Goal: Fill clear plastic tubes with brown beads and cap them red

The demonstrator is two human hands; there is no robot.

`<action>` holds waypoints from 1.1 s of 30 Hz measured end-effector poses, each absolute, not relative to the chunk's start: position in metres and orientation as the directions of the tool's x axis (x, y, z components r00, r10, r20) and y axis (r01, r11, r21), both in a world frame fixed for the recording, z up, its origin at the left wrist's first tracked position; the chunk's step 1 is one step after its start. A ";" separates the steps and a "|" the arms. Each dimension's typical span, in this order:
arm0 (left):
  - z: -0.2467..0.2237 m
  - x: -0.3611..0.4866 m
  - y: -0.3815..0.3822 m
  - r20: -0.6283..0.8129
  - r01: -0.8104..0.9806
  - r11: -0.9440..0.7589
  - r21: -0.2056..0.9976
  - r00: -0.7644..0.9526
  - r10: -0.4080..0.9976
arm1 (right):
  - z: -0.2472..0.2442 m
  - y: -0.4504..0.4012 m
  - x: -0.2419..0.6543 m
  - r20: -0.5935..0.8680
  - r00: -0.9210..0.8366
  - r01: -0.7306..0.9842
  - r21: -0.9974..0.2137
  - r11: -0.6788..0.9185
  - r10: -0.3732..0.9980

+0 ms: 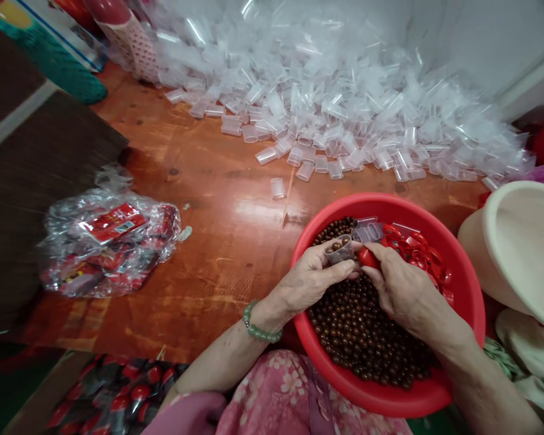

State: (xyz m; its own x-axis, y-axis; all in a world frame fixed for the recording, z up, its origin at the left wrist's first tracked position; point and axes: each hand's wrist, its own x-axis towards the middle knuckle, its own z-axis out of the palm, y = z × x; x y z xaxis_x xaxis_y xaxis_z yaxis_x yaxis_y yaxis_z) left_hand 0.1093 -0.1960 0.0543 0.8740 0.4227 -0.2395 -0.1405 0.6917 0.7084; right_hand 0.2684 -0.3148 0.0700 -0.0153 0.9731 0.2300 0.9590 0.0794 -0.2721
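Note:
Over a red basin [469, 290], my left hand [315, 275] grips a small clear plastic container [340, 255] with several brown balls inside its open end. Close beside it, my right hand [403, 290] pinches a red cap [369, 258] between thumb and fingers. Container and cap are almost side by side; whether they touch, I cannot tell. Beneath both hands the basin holds a mass of glossy brown balls [367, 338]. More red caps [419, 254] lie in its right part, and a few clear containers [367, 232] rest at its back.
A big heap of clear containers [326, 109] covers the back of the wooden table [208, 229]. On the left sits a clear bag of red packages [113, 241]. Red-capped containers [122, 399] fill a spot below the table edge. A cream bucket [494, 241] stands right of the basin.

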 end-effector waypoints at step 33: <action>0.059 0.106 -0.191 -0.195 0.107 0.628 0.771 0.978 0.073 | 0.101 -0.311 0.273 0.225 0.222 0.693 -0.721 0.009 0.949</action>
State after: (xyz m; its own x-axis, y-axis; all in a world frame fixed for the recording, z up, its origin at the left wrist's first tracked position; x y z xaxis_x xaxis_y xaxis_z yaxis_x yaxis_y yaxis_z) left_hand 0.1059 -0.1911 0.0594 0.9780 0.0732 -0.1952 0.1069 0.6275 0.7712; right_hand 0.2734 -0.3108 0.1006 0.2219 0.9488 0.2248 0.6927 0.0088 -0.7212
